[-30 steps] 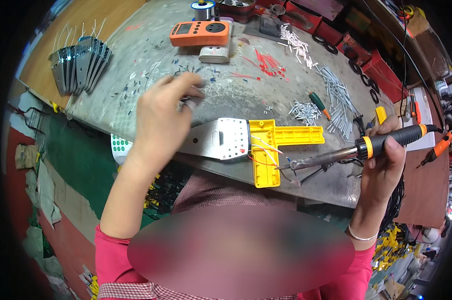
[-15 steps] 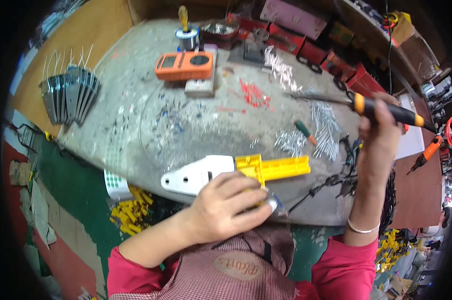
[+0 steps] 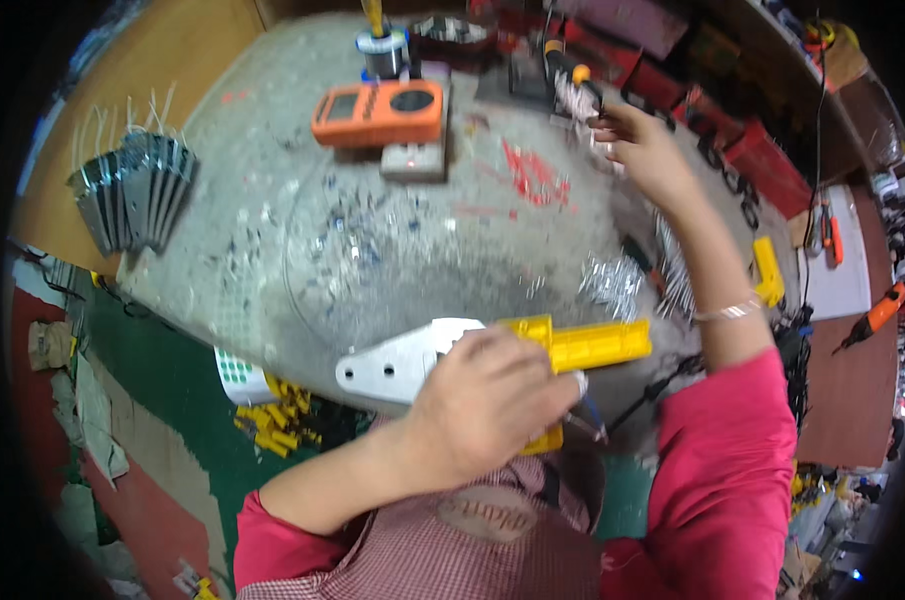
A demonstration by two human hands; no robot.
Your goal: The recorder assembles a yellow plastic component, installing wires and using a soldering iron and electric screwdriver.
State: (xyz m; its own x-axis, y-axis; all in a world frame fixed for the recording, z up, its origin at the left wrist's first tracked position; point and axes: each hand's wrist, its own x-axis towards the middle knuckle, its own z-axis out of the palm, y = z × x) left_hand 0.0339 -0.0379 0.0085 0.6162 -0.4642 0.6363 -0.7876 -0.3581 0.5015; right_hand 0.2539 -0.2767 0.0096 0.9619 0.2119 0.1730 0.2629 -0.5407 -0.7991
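My left hand [image 3: 492,400] is closed over a yellow plastic handle piece [image 3: 602,345] and a flat white-silver metal plate [image 3: 367,372] with holes, at the near edge of the bench. A thin wire with a bluish part [image 3: 594,415] sticks out by its fingertips. My right hand [image 3: 637,150] reaches far across the bench, blurred, its fingers stretched and apart. Just beyond those fingers is a tool with a black and yellow handle [image 3: 569,66], likely a soldering iron; its tip is hidden. Small white pieces [image 3: 577,102] lie beside the fingertips.
An orange meter [image 3: 377,115] rests on a grey block, with a solder spool [image 3: 382,55] behind. Red bits [image 3: 534,175], silver screws or pins [image 3: 612,285] and a small screwdriver [image 3: 642,262] lie mid-bench. Metal plates with wires [image 3: 132,190] stand left; red boxes [image 3: 762,165] line the right.
My right hand has swung from the right side to the far middle, and the black-yellow tool has left its grip. My left hand stays on the handle piece; the view has shifted slightly.
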